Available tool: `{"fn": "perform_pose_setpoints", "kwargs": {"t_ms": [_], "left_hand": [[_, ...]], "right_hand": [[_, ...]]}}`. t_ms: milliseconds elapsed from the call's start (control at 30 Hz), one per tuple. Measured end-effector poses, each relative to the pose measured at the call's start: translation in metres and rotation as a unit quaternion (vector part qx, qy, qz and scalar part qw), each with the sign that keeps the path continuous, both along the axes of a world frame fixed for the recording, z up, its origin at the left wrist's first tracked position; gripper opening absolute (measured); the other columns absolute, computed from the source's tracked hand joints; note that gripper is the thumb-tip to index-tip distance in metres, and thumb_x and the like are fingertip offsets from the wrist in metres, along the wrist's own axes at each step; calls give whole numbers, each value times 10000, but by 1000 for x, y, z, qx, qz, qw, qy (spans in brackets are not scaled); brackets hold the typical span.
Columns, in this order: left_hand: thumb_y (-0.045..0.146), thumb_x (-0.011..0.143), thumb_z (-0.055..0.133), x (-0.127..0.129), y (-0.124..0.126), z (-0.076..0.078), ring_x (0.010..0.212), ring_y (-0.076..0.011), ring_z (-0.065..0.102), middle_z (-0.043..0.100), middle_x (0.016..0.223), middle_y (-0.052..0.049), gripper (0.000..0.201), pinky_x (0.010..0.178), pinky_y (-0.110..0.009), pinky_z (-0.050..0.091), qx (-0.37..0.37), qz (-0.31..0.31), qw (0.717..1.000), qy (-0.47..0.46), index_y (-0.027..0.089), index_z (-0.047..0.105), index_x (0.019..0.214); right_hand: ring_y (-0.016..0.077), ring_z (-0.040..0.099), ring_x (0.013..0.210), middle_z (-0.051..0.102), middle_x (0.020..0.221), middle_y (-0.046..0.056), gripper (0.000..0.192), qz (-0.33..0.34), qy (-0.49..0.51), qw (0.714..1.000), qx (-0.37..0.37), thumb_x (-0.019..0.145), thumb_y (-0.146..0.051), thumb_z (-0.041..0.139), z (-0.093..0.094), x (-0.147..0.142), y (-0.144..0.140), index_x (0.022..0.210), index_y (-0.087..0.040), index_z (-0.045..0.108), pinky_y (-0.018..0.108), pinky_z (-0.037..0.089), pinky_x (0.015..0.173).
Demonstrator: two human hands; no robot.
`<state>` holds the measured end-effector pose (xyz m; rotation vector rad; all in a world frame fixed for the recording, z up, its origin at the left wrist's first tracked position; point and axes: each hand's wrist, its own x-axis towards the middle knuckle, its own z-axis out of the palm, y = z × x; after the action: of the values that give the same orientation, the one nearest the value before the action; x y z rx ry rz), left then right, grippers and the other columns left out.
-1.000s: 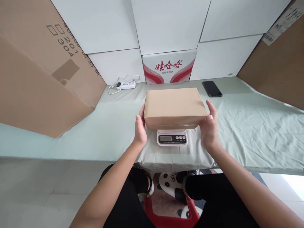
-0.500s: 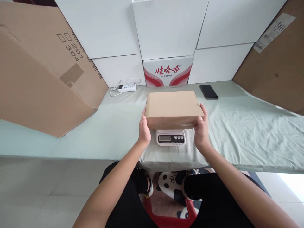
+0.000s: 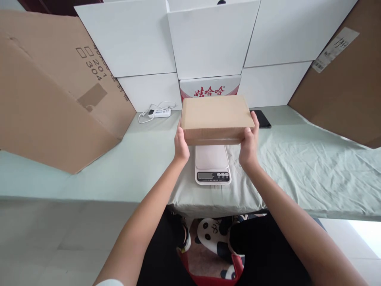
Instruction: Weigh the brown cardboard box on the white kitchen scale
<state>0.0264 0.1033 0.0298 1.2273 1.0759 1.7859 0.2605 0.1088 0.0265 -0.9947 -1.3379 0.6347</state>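
Between my two hands is a closed brown cardboard box, held level above the table. My left hand grips its left end, thumb on the near edge and the fingers mostly hidden behind the side. At the right end my right hand holds it the same way, thumb at the front corner. Below the box sits a white kitchen scale with a small display and several buttons; its rear part is hidden by the box. A visible gap separates the box from the near part of the scale's plate.
Behind stand white panels and a white carton with red lettering. Large cardboard sheets flank the table at left and right. A white power strip with cable lies back left; a black phone is partly hidden behind my right hand.
Both hands have raised the cardboard box and moved it away from me, showing more of the scale's plate. The box now covers part of the red lettering and of the phone.
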Motion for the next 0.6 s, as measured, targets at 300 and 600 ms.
{"fn": "perform_pose_setpoints", "kwargs": {"t_ms": [300,600], "left_hand": [[760,1065,405,-6,65,-20,1693,-309,497,671,1684,-89,714,1393,-449,419,-34,-35,998,-47,242,742,1423],[625,1084,383,-9,81,-55,1664,-295,536,721,1627,-100,625,1377,-458,439,-93,-48,992,-67,226,728,1418]], "right_hand": [[340,476,1639,547,1691,62,747,-1,46,998,-33,971,-705,522,-11,-14,59,1646,-398,431,689,278,1438],[329,442,1634,509,1725,84,742,13,44,997,-67,962,-720,564,-50,-11,74,1585,-332,452,612,263,1441]]}}
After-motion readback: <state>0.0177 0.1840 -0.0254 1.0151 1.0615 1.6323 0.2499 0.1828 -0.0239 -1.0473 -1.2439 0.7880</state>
